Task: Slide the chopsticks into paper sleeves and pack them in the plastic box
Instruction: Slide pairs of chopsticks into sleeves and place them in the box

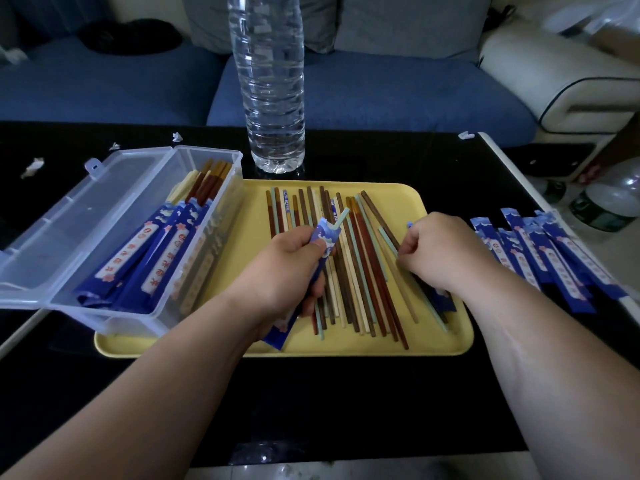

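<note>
Packed: several sleeved pairs in the plastic box (211, 152), left of frame.
Remaining: many loose chopsticks (360, 271) mid-frame.
Left hand (291, 268): fingers clamped on a sleeve (327, 237).
Right hand (446, 251): fingers curled, seemingly pinching a mint chopstick (386, 237).

paper sleeves (131, 251) | red characters on white strip | too blurred to read

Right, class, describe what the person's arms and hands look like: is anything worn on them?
The left forearm and right forearm are bare, with no sleeves showing. The left hand and right hand wear no gloves. No ring, watch or bracelet shows on either, and no markings are visible.
</note>
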